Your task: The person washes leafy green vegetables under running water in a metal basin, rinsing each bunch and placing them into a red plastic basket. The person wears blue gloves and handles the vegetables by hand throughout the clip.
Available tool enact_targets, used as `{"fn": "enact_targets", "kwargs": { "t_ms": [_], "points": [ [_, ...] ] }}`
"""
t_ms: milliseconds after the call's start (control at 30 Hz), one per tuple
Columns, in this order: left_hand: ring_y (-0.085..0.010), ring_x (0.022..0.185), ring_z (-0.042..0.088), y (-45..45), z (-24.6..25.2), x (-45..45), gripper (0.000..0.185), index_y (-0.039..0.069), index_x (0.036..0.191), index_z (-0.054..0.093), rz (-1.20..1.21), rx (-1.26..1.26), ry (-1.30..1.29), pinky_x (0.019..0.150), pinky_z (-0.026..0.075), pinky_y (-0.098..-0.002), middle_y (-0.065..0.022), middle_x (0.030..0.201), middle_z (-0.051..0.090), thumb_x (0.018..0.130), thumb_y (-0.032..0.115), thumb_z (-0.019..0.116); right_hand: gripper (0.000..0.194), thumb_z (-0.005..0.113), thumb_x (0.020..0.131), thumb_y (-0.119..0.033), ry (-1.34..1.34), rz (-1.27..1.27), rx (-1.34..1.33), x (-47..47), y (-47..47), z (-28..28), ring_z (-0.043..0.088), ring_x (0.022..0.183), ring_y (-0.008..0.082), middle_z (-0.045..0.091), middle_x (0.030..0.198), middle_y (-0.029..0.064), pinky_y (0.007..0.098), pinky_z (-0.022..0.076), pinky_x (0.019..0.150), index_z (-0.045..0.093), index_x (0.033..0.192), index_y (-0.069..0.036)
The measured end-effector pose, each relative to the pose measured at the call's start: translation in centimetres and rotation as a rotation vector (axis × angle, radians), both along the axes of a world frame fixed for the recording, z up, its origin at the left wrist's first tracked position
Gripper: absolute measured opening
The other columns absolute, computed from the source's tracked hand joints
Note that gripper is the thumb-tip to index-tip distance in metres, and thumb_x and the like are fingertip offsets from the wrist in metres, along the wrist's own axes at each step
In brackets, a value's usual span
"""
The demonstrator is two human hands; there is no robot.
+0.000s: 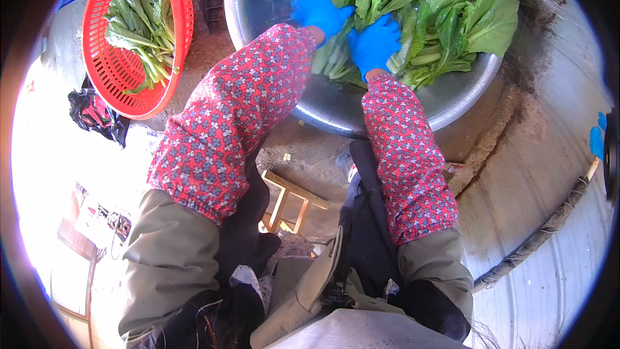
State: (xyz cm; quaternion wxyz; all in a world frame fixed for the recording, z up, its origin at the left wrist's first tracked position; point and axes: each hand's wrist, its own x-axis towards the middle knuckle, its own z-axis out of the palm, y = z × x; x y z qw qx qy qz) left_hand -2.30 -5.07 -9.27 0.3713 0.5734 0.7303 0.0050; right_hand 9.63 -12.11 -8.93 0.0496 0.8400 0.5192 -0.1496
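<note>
A wide metal basin point(450, 111) in front of me holds water and several heads of leafy green vegetables point(489, 24). My left hand point(322, 12), in a blue glove, is over the basin's left part with its thumb towards the leaves. Close by on the right, my right hand point(375, 47), also gloved in blue, touches the greens with its fingers partly spread. Pale stems point(334, 60) lie in the water just below and between the hands. Whether either hand grips a stem is hidden by the gloves and leaves.
A red plastic basket point(167, 99) with more greens point(145, 24) stands left of the basin. Below it lies a black plastic bag point(99, 114). A small wooden stool point(290, 198) is by my legs. On the right, a wrapped pole point(537, 232) lies against pale corrugated sheeting point(528, 271).
</note>
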Motion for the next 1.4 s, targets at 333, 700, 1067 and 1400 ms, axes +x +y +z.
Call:
{"fn": "enact_targets", "kwargs": {
  "t_ms": [333, 700, 1067, 1400],
  "points": [
    [-0.0157, 0.096, 0.063, -1.3, 6.9, -2.5, 0.041, 0.001, 0.117, 0.060, 0.301, -0.553, -1.283, 0.087, 0.049, -0.0300, -0.0077, 0.107, 0.066, 0.080, 0.017, 0.072, 0.039, 0.068, 0.073, -0.004, 1.501, -0.611, 0.171, 4.7, -2.0, 6.6, 0.063, 0.084, 0.0196, 0.064, 0.096, 0.0090, 0.0318, 0.0509, 0.076, 0.058, 0.111, 0.001],
    [-0.0200, 0.099, 0.063, 1.2, 5.4, -9.2, 0.042, 0.007, 0.121, 0.059, -0.555, 0.135, -0.782, 0.085, 0.051, -0.0334, -0.0139, 0.112, 0.065, 0.082, -0.007, 0.054, 0.039, 0.063, 0.084, -0.023, 1.465, -0.891, 0.145, 8.3, -4.4, 10.7, 0.061, 0.092, 0.0201, 0.062, 0.106, 0.0105, 0.0357, 0.0511, 0.082, 0.058, 0.116, 0.000],
    [-0.0479, 0.126, 0.034, -1.3, 0.9, 1.9, 0.115, -0.010, 0.136, 0.021, 0.086, -0.023, 0.172, 0.095, 0.038, -0.0587, -0.0315, 0.139, 0.029, 0.060, 0.052, 0.080, 0.103, 0.075, 0.069, -0.055, 0.309, -0.151, 0.104, -0.5, -1.0, 0.7, 0.050, 0.108, 0.0425, 0.046, 0.121, 0.0287, 0.0473, 0.0432, 0.089, 0.028, 0.134, 0.010],
    [-0.0362, 0.103, 0.058, -1.1, -1.2, 0.6, 0.082, -0.008, 0.116, 0.048, 0.076, 0.076, -0.133, 0.087, 0.048, -0.0443, -0.0230, 0.112, 0.057, 0.062, 0.043, 0.082, 0.094, 0.076, 0.070, -0.046, 0.433, -0.146, 0.146, 0.4, -0.5, 2.0, 0.053, 0.106, 0.0408, 0.048, 0.120, 0.0279, 0.0460, 0.0462, 0.087, 0.031, 0.134, 0.008]
  ]
}}
